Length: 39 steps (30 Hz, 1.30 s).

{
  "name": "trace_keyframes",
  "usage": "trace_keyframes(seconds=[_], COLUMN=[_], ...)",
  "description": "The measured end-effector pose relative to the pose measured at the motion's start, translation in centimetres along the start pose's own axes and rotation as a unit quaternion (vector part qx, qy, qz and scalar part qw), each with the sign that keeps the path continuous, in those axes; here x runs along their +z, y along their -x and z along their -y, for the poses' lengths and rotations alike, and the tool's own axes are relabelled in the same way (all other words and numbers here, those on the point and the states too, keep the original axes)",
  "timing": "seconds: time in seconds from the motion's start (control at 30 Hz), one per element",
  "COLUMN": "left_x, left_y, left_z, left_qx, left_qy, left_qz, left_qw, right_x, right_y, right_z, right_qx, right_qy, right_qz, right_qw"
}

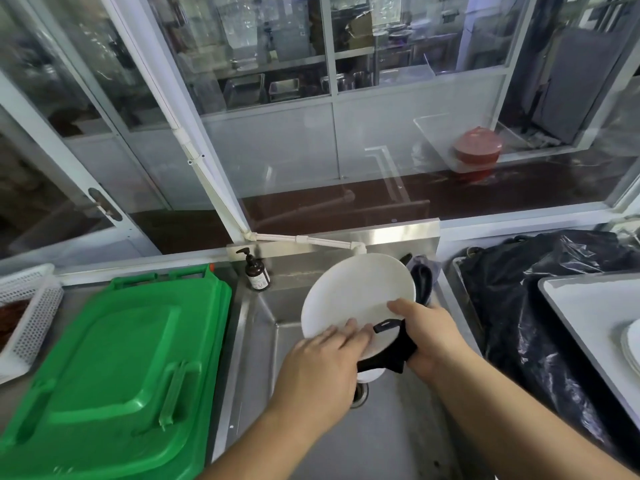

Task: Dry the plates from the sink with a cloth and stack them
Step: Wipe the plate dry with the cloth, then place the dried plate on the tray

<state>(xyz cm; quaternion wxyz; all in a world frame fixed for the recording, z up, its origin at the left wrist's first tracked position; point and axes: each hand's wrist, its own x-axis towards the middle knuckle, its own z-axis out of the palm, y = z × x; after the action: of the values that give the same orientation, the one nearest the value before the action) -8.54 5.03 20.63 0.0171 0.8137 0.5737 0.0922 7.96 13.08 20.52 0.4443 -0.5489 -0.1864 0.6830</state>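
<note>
I hold a white plate tilted up over the steel sink. My left hand grips its lower left rim, fingers lying on the face. My right hand holds the lower right rim with a black cloth bunched between palm and plate, thumb on the plate's face. A second white piece peeks out below the cloth, mostly hidden. Dried white plates sit stacked on a white tray at the right edge.
A green bin lid lies left of the sink, with a white perforated basket beyond it. A brown pump bottle stands at the sink's back corner. Black plastic sheeting covers the counter on the right. Glass partitions rise behind.
</note>
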Motion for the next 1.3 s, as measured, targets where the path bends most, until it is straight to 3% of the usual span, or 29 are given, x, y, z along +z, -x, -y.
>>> trace_keyframes(seconds=[0.13, 0.17, 0.27, 0.3, 0.37, 0.43, 0.5, 0.6, 0.83, 1.3], left_x=[0.3, 0.3, 0.6, 0.8, 1.3, 1.5, 1.4, 1.4, 2.3, 5.8], left_y=[0.3, 0.4, 0.7, 0.6, 0.4, 0.3, 0.4, 0.4, -0.4, 0.3], left_z=[1.3, 1.6, 2.6, 2.7, 2.6, 2.0, 1.4, 0.8, 0.9, -6.5], left_qx=[-0.099, -0.136, -0.262, -0.315, -0.398, -0.429, -0.443, -0.421, -0.303, -0.175], left_qy=[0.182, 0.223, 0.276, 0.305, 0.425, 0.539, 0.588, 0.612, 0.628, 0.651], left_qz=[0.094, 0.086, -0.035, -0.064, -0.082, -0.085, -0.097, -0.08, 0.003, 0.233], left_qw=[0.974, 0.961, 0.924, 0.896, 0.809, 0.72, 0.67, 0.665, 0.717, 0.701], right_x=[-2.0, -2.6, -4.1, -4.6, -5.5, -6.3, -7.2, -8.3, -11.7, -20.4], right_y=[-0.7, -0.9, -1.2, -1.1, -0.9, -0.4, 0.1, 0.9, 4.5, 18.1], right_z=[-0.3, -0.3, -0.2, -0.2, -0.2, -0.4, -0.7, -1.3, -2.9, -11.3], right_qx=[0.004, 0.01, 0.025, 0.029, 0.042, 0.056, 0.059, 0.036, -0.056, -0.102], right_qy=[0.001, -0.002, -0.005, 0.002, 0.017, 0.026, 0.038, 0.052, 0.068, -0.056], right_qz=[-0.004, 0.001, 0.021, 0.029, 0.054, 0.078, 0.09, 0.06, -0.119, -0.332], right_qw=[1.0, 1.0, 0.999, 0.999, 0.998, 0.995, 0.993, 0.996, 0.989, 0.936])
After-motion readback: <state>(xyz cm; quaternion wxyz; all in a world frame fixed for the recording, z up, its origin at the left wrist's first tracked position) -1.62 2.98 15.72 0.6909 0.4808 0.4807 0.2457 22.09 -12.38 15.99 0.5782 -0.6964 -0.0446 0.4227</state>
